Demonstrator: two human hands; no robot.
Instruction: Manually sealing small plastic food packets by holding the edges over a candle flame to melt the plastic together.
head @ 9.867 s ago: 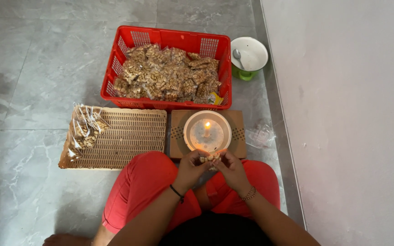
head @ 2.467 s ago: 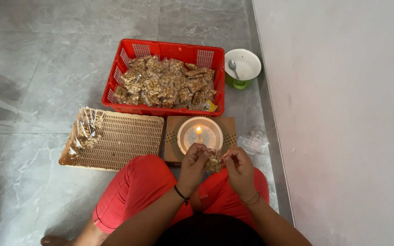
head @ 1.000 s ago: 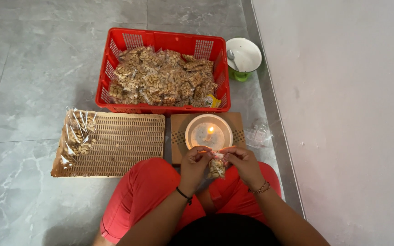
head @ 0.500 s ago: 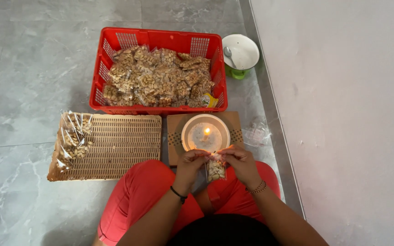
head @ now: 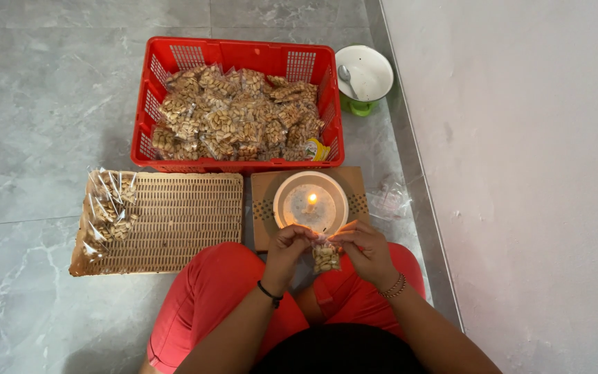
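Observation:
My left hand and my right hand both pinch the top of a small clear bag of peanuts, which hangs between them over my lap. Just beyond the bag a lit candle burns in a round white dish that rests on a brown cardboard piece. I sit on the floor in red trousers.
A red plastic crate full of small peanut bags stands behind the candle. A woven tan tray to the left holds several filled bags at its left end. A white bowl with a spoon sits by the wall. Crumpled clear plastic lies to the right.
The view has shifted slightly. My hands stay together on the peanut bag beside the candle flame, with the bag hanging a little lower than a second ago.

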